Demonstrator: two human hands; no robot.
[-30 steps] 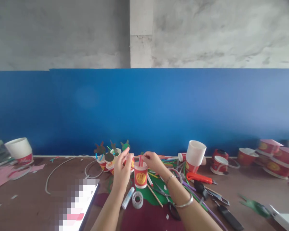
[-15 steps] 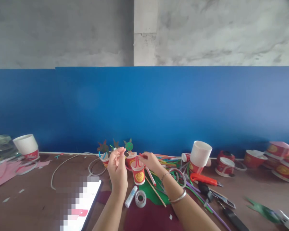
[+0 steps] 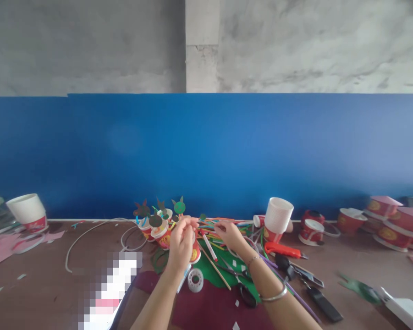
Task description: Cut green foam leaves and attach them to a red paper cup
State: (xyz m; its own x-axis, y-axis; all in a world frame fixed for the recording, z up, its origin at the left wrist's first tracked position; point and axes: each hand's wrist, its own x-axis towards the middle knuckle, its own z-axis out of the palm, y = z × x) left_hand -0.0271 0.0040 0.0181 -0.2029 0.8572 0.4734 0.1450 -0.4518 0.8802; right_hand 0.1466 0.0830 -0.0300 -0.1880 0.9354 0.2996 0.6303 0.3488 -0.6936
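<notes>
My left hand [image 3: 183, 243] is raised over the work area, thumb and fingers pinched; what they hold is too small to make out. A red-and-white paper cup [image 3: 195, 255] stands partly hidden behind it. To its right, my right hand [image 3: 229, 233] is also closed in a pinch, with its contents unclear. A small dark green round piece [image 3: 202, 217] shows between the two hands, near the left fingertips. Just left stand several paper cups [image 3: 161, 238] with paper animal heads, one of them a green head [image 3: 179, 207].
Tape roll [image 3: 195, 280], scissors [image 3: 244, 286], a marker [image 3: 209, 246] and a wooden stick [image 3: 216, 266] lie in front on green and maroon sheets. At right are stacked cups [image 3: 278, 217], an orange cutter [image 3: 284, 250], keys [image 3: 318, 298] and pliers [image 3: 360, 288]. A phone [image 3: 113, 293] lies front left.
The right hand has moved away from the cup, up and to the right. My left hand has shifted right, now covering part of that cup. The view has turned slightly right.
</notes>
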